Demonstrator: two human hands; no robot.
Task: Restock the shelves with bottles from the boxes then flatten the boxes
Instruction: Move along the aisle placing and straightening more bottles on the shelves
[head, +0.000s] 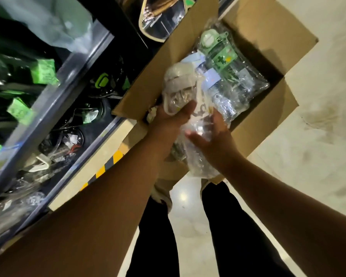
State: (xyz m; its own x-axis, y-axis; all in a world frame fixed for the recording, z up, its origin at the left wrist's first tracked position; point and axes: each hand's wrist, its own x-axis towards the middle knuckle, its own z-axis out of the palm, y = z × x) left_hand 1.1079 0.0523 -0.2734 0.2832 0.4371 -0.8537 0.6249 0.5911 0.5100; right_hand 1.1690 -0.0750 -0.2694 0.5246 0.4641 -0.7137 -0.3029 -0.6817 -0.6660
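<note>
- Shelf (54, 100) far left: dark rails, stocked with wrapped dark bottles carrying green tags (44, 71). Blurry, can't make out detail.
- Yellow/black hazard strip (108, 163) along the shelf base, just left of the box.
- Box (272, 23) open on the floor, flaps out, beside the shelf. Still has bottles inside.
- Left hand (174, 118) over the box's near-left edge, fingers curled around the lower end of a grey-lid bottle (178, 90) in clear plastic wrap. Gripping it.
- Blue-lid bottle (203, 124), also wrapped, sits between the two hands, lid end pointing into the box, base end towards the person.
- Right hand (214, 134) against the right side of the blue-lid bottle, fingers spread, palm on the wrap. Touching, but not wrapped around it; can't tell if it carries the weight.
- Green-lid bottle (218, 48) further right, in the box, bagged, lying next to the others.
- Floor (318, 136) pale, scuffed, right of the box.
- Person's dark trousers and light shoe (162, 194) just below the box.
</note>
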